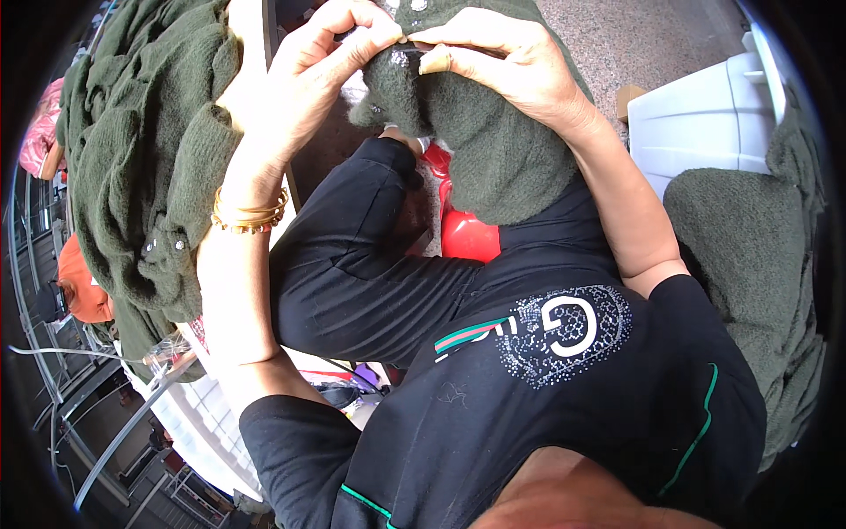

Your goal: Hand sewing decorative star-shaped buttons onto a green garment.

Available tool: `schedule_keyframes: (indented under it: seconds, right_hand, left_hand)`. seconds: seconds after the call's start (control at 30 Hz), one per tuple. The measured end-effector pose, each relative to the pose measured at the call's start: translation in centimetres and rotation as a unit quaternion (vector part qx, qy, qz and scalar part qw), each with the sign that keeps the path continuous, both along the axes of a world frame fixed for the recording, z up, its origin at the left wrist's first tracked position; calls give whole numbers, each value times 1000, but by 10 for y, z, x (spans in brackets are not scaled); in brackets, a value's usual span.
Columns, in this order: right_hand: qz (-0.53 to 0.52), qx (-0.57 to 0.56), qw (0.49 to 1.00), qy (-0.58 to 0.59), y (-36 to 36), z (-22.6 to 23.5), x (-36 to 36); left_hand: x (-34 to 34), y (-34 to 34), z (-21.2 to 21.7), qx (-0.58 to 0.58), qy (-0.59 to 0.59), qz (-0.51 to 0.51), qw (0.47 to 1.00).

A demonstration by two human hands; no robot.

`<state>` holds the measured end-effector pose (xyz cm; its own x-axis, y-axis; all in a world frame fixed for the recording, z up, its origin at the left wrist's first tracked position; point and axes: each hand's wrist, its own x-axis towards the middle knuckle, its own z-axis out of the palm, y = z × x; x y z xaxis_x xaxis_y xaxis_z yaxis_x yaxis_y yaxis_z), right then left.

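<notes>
Left hand (330, 48) and right hand (498, 53) raised, wrists bent — fingertips of both pinched shut on dark green knit garment (493, 150) edge.

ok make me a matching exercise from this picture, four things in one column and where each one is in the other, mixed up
Things:
1. gold bangles
2. dark green knit piece
3. pile of green knitwear
4. white plastic chair

Places:
A. heaped at the person's left
B. on the left wrist
C. at the upper right, on the speckled floor
D. pinched between the left hand and the right hand

Pairs: 1-B, 2-D, 3-A, 4-C
</notes>
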<state>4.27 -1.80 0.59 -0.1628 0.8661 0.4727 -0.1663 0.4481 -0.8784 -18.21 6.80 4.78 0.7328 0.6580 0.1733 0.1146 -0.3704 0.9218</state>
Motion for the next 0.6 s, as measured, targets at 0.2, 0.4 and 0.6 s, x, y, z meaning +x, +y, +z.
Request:
schedule_keyframes:
  seconds: [0.2,0.4,0.6]
  right_hand:
    - [13,-6,1000,25,0,0,1]
    - [-51,3,990,-130,2,-9,0]
    - [-26,44,997,-51,0,-11,-6]
  left_hand:
    - [-1,2,-2,0,-9,-15,1000]
    - [-2,0,-1,1,-6,-15,1000]
    - [1,-2,-5,-16,-18,-9,1000]
